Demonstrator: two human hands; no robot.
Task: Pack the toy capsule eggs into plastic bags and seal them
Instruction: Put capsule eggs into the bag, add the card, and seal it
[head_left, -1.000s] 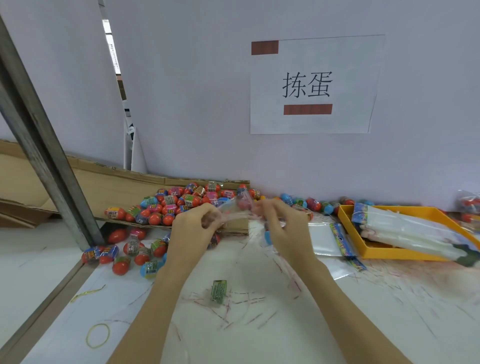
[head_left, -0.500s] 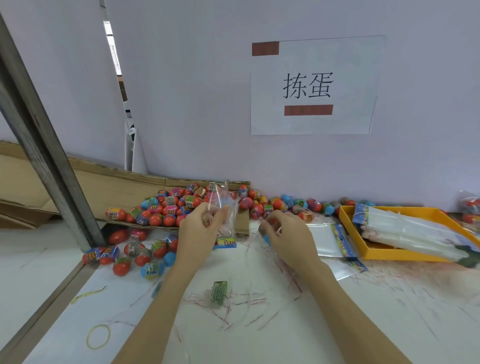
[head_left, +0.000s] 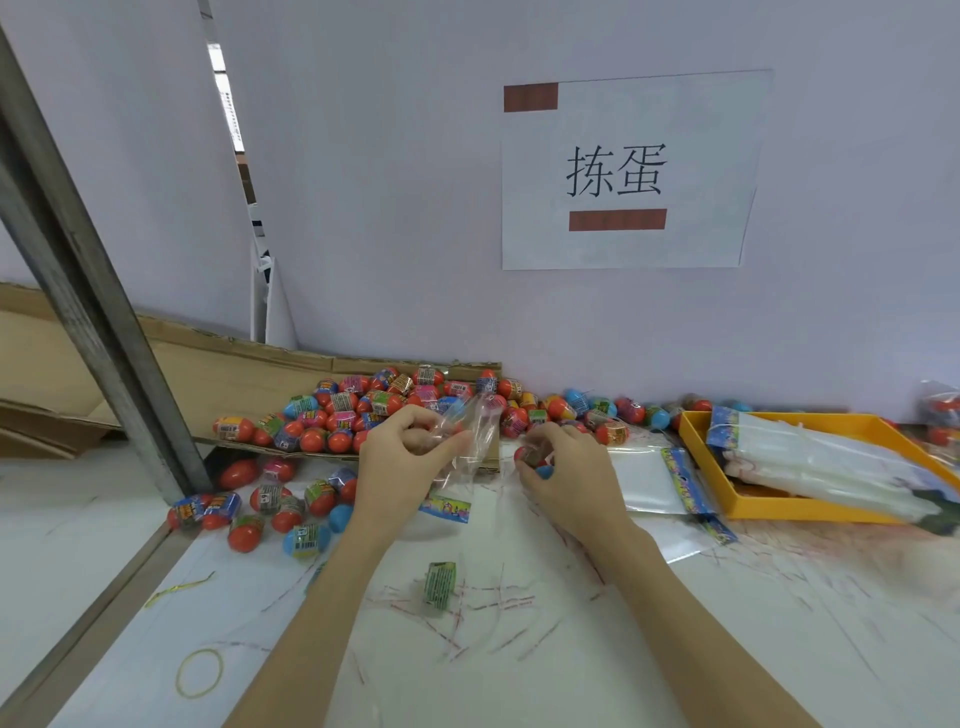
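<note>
Step in hand: loading eggs. Left hand (head_left: 410, 457) pinches clear plastic bag (head_left: 470, 441) upright by its mouth, just above the table. Right hand (head_left: 563, 467) curls round eggs (head_left: 532, 457) beside the pile (head_left: 363, 410). Next, probably: bring eggs to bag mouth w/o closing it.

A yellow rubber band (head_left: 200, 672) lies on the table (head_left: 675, 649) below a wall sign (head_left: 628, 171).

On my white table (head_left: 675, 649) I count: loose capsule eggs (head_left: 270, 506) at left, a flattened cardboard sheet (head_left: 208, 374) bearing more, flat plastic bags (head_left: 647, 480), an orange tray (head_left: 810, 512), a rubber band (head_left: 200, 672), scattered red-edged strips (head_left: 493, 605).
</note>
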